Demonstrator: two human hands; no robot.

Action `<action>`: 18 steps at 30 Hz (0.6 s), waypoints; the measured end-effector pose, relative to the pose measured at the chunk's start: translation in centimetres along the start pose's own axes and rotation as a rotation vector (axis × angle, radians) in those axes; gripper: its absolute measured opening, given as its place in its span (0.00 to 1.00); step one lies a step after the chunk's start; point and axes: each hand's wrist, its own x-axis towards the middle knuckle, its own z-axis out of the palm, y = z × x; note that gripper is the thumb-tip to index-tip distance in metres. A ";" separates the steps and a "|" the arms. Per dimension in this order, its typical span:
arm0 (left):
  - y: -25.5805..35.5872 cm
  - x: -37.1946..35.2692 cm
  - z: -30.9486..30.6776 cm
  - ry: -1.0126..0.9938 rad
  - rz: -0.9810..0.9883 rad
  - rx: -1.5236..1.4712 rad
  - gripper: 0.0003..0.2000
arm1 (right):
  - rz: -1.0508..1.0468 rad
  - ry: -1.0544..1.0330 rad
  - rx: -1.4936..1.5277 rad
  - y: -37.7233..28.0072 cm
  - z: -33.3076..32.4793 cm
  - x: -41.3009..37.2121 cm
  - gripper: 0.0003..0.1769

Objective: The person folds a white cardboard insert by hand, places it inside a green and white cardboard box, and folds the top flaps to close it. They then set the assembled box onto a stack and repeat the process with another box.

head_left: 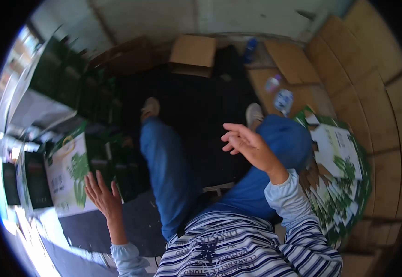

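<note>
My left hand (103, 195), fingers spread, is at the right edge of a white and green printed box (65, 177), and its fingertips overlap the box in this view. Behind it stand several more dark green boxes (95, 99) in rows. My right hand (251, 147) hangs in the air beside my right knee with its fingers loosely bent and apart, and nothing is in it. To the right of that knee lies a fanned pile of flat white and green printed cartons (337, 173).
Brown cardboard boxes (365, 87) are stacked along the right wall. An open cardboard box (193, 51) sits at the back of the dark floor (205, 120). A clear plastic bottle (283, 100) and a blue bottle (250, 50) stand near a cardboard sheet (291, 62).
</note>
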 end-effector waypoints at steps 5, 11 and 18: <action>0.5 -1.2 6.3 -0.512 0.389 0.017 0.24 | -0.174 0.440 -0.057 -2.4 -6.5 -8.3 0.20; -4.3 -3.7 14.5 -0.506 0.482 0.190 0.17 | -0.057 1.120 -0.057 4.8 -16.0 -17.8 0.17; -3.6 -3.1 13.0 -0.560 0.458 0.207 0.21 | 0.164 1.629 0.078 19.3 -24.1 -25.9 0.22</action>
